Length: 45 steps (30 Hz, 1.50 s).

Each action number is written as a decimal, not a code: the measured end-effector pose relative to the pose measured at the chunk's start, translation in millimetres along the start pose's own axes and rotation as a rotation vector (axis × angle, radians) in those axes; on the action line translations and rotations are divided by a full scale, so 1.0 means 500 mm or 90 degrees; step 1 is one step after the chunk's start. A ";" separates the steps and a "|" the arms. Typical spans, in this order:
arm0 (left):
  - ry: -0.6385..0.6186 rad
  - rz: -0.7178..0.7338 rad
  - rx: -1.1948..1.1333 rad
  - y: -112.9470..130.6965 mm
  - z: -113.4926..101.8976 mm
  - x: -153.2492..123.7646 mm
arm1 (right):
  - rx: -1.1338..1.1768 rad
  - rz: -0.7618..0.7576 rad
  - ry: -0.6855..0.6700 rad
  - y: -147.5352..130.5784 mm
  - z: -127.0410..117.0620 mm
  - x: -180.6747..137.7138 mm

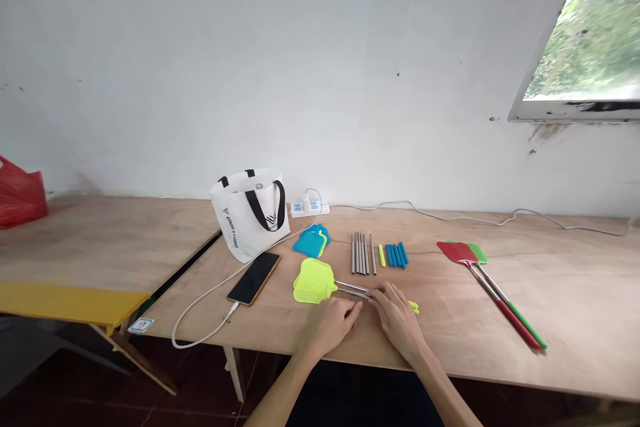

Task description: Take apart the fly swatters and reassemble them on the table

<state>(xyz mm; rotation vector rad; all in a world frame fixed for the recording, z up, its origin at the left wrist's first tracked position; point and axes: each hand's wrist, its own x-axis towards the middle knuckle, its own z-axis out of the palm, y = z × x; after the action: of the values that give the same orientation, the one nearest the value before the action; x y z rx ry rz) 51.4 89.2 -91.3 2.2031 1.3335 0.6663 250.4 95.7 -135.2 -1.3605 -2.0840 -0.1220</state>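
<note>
Two yellow fly swatters [315,281] lie on the tabletop [575,287], their mesh heads overlapping beyond the left grip [336,321] and their metal shafts running under the right grip [399,319]; yellow handle ends emerge past its far side. The right grip lies over the shafts with fingers bent; whether it clasps them cannot be told. The left grip is loosely curled just beside the shafts, its palm hidden, so whether it holds anything cannot be told.

Beyond the right grip stand rows of metal tubes [361,257], one yellow sleeve [382,255] and several blue sleeves [395,255]. Blue swatter heads [307,241] lie beyond the left grip. Bare wood separates the right grip from a red swatter [456,252] and a green swatter [528,325], well to its right. The near edge passes beneath both forearms.

Left of the left grip: a phone [254,278] on a white cable, then a white bag [235,223] with sideways black lettering, too small to read surely. Farther left, a corner label [141,325] bears an unclear red mark.
</note>
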 end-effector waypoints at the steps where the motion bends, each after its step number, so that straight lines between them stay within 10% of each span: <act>1: -0.002 -0.001 -0.008 -0.002 0.002 0.000 | 0.009 0.006 0.011 0.002 0.000 0.000; 28: 0.002 -0.001 -0.001 0.004 -0.001 0.001 | -0.079 -0.046 0.025 0.000 0.002 -0.003; 40: -0.010 -0.009 -0.047 -0.002 0.001 -0.001 | -0.145 0.374 0.122 0.180 -0.153 -0.010; 45: -0.010 -0.002 -0.052 0.001 -0.002 -0.002 | -0.276 0.545 0.032 0.286 -0.191 -0.065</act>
<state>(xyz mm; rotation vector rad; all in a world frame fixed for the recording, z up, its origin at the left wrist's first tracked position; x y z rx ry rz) 50.7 88.2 -90.5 2.1373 1.2785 0.6892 424.2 97.1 -114.4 -2.3609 -1.3113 -0.2418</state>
